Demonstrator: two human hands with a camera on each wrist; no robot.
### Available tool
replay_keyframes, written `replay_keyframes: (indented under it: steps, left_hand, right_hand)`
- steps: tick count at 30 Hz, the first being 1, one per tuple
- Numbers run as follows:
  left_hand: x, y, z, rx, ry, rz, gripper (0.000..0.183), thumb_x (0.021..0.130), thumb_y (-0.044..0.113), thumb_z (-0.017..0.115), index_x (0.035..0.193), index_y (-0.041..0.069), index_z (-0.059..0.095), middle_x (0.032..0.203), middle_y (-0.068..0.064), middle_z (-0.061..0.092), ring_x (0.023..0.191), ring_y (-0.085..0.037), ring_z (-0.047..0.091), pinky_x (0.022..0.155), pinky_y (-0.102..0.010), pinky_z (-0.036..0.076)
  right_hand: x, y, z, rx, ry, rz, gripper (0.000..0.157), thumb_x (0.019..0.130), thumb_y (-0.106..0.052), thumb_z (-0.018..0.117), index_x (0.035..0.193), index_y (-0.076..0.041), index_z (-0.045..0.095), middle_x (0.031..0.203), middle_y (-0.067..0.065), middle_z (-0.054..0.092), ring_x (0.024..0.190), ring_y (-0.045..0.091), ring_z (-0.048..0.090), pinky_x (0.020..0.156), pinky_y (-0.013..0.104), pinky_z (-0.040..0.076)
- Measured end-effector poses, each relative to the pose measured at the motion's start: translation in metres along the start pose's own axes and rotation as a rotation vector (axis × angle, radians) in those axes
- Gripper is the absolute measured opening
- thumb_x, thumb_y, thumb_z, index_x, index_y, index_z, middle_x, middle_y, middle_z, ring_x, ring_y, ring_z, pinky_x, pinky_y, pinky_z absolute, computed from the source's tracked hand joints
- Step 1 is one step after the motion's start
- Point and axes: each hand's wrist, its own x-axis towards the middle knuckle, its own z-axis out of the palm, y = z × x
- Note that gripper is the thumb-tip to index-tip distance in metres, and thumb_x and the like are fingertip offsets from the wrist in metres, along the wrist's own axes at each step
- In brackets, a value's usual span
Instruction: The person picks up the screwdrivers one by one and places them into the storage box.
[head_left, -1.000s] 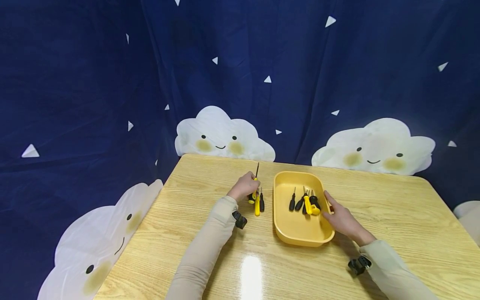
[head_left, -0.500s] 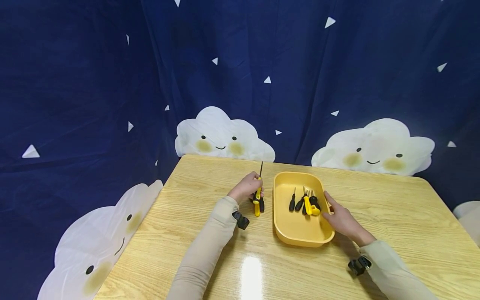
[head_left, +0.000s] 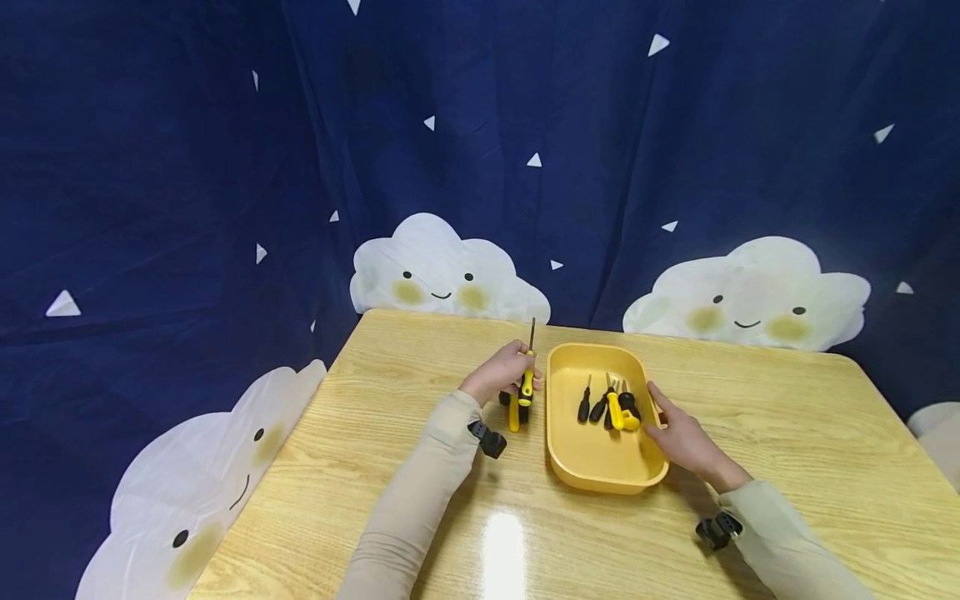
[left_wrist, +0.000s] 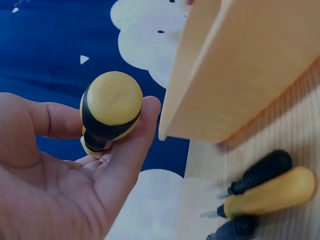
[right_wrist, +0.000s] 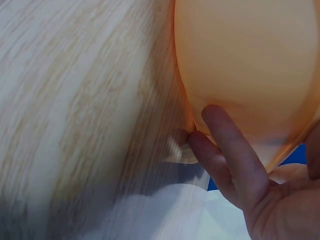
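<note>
My left hand pinches a yellow-and-black screwdriver by its handle, blade pointing away, just left of a yellow plastic bin. The left wrist view shows the rounded butt of that screwdriver between thumb and fingers, beside the outer wall of the bin. Below the hand, a yellow screwdriver and two black ones lie on the table. My right hand grips the bin's right side, thumb over the rim; its fingers lie against the outer wall.
Inside the bin lie several screwdrivers, among them a slim black one, a yellow one and a stubby one with a yellow end. The wooden table ends at a dark blue curtain with cloud prints.
My left hand has shifted a little to the right with the screwdriver, bringing it over the other screwdrivers on the table and closer to the bin. My right hand has stayed put.
</note>
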Motion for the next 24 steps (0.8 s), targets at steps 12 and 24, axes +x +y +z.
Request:
replay_keyframes:
  steps: [12,24]
  left_hand:
    - [0.001,0.012,0.024,-0.068,-0.042,-0.007,0.026,0.098,0.009,0.038,0.122,0.000,0.039,0.094,-0.018,0.060,0.079,-0.029,0.067,0.061,-0.036,0.054]
    - [0.009,0.020,0.052,-0.067,-0.085,0.001,0.008,0.097,0.009,0.039,0.103,0.005,0.040,0.088,-0.011,0.060,0.079,-0.028,0.067,0.059,-0.034,0.052]
  right_hand:
    - [-0.001,0.000,-0.001,0.017,-0.001,0.009,0.072,0.094,-0.010,0.051,0.150,-0.002,0.007,0.127,0.041,0.043,0.107,0.045,0.052,0.078,0.043,0.050]
    - [0.000,0.001,-0.001,0.020,0.011,-0.012,0.071,0.093,-0.010,0.051,0.150,-0.001,0.009,0.130,0.041,0.039,0.112,0.050,0.049,0.085,0.050,0.048]
